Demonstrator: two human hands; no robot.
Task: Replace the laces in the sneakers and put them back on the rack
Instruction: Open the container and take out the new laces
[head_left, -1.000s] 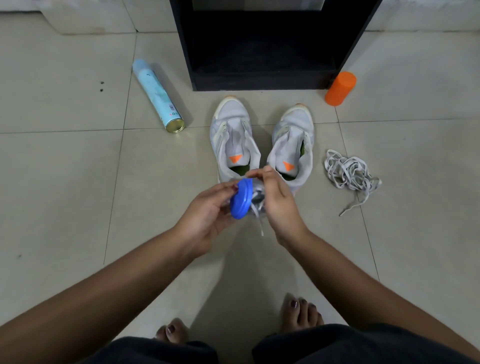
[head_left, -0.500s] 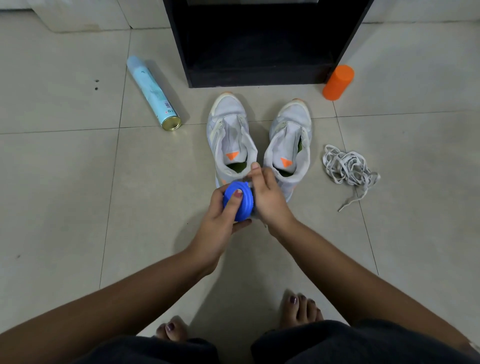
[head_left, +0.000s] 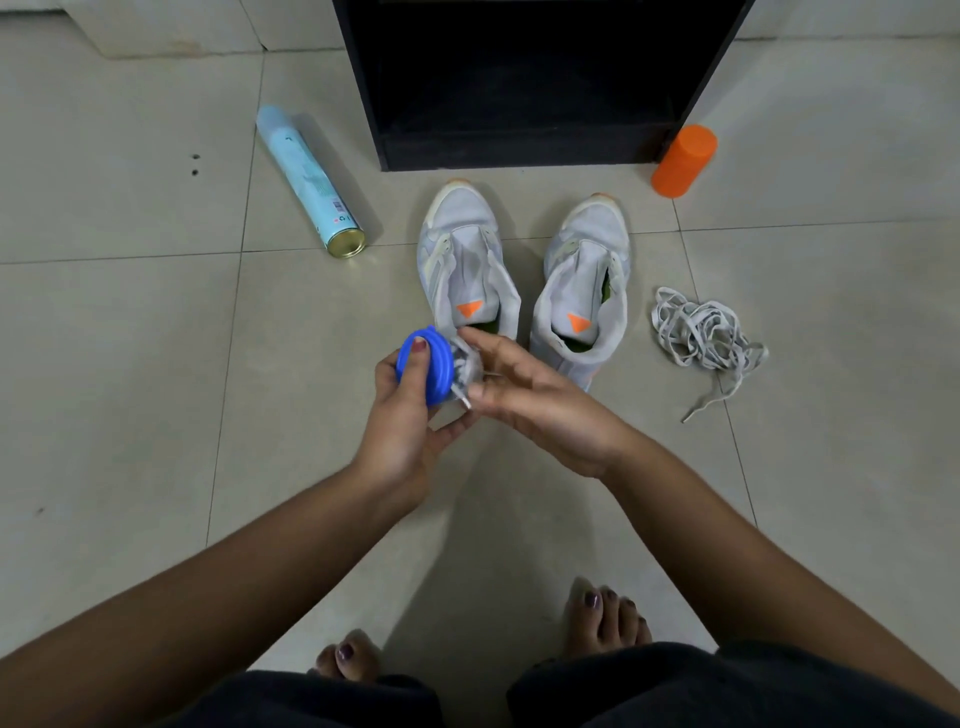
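1. The left hand (head_left: 410, 431) grips a blue round plastic case (head_left: 423, 371), thumb pressed on its face and fingers curled underneath.
2. The right hand (head_left: 540, 410) is at the case's open side. Its thumb and fingers seem to pinch a bundle of grey-white laces (head_left: 465, 364), and one tip hangs just below the fingertips.
3. My read is that this is the fetch-the-new-laces step, and no threading has begun.
4. Both shoes stand unlaced just beyond the hands: a white mesh sneaker with an orange tab (head_left: 467, 270) behind the case, and its twin sneaker (head_left: 587, 280) beyond the right hand.
5. A loose heap of grey laces (head_left: 701, 332) lies on the tiled floor (head_left: 130, 364), well to the right of the right hand. These are likely the old ones.
6. The open black rack (head_left: 535, 83) waits further beyond the shoes.
7. The next move calls for pulling the bundle free, putting the case down, finding a lace end and starting at the toe-end eyelets.
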